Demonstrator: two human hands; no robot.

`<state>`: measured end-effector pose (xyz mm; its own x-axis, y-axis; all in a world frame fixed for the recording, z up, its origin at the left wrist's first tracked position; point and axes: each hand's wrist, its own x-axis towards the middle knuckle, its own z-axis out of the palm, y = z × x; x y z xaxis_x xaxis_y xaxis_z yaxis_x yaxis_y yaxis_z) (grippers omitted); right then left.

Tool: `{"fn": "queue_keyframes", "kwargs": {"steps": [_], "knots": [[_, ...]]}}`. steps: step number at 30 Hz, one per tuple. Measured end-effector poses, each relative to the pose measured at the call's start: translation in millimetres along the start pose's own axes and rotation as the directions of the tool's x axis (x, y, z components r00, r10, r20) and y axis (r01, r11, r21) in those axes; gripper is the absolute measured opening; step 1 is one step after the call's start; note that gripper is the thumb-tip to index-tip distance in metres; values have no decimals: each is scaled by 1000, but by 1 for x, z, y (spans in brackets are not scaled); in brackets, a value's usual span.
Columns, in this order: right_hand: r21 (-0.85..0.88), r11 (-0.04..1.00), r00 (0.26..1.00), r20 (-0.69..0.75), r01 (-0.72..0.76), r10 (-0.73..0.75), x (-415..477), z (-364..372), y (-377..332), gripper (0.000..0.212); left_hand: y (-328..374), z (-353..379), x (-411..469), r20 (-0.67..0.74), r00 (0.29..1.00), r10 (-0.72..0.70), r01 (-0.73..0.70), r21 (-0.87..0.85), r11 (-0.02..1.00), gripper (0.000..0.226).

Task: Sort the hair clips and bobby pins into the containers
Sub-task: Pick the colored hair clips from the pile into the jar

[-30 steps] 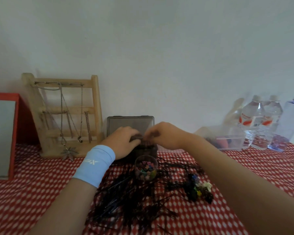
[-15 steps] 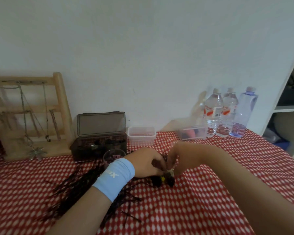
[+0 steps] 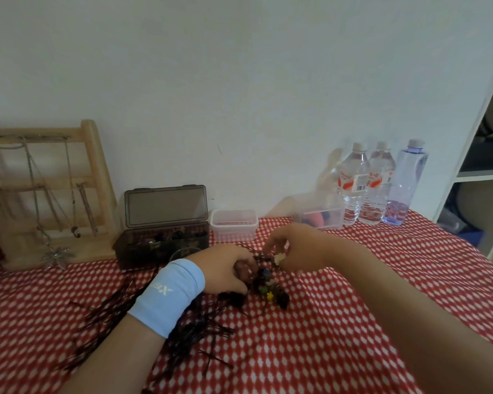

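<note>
On a red checked bench [image 3: 339, 322], the right hand [image 3: 299, 251] has its grip pinched on a pale flower clip [image 3: 279, 258] while the left hand [image 3: 225, 268] is curled closed over dark bobby pins [image 3: 182, 331]

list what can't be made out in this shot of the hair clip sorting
Head view only:
- Left hand fingertips curl under, hiding any grip.
- Right hand pinches something pale, too blurred to identify.
- Dark open box contents are too dim.
- Small glass cup is mostly hidden behind the left wrist.
</note>
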<state>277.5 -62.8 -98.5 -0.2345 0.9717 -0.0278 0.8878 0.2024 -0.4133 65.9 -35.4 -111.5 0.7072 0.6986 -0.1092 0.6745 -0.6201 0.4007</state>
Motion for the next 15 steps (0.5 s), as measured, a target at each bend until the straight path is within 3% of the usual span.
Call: {"fn": "queue_keyframes", "kwargs": {"steps": [4,8,15], "knots": [[-64,998,996,86,-1,6,8,4,-6,44,-1,-4,-2,62,998,-20,16,69,997,36],[-135,990,988,154,36,-15,13,11,-10,39,-4,-5,-3,47,999,-14,10,73,997,30],[-105,994,998,63,0,6,16,14,-11,32,-8,-16,-8,-45,999,-27,26,-27,999,28]]}}
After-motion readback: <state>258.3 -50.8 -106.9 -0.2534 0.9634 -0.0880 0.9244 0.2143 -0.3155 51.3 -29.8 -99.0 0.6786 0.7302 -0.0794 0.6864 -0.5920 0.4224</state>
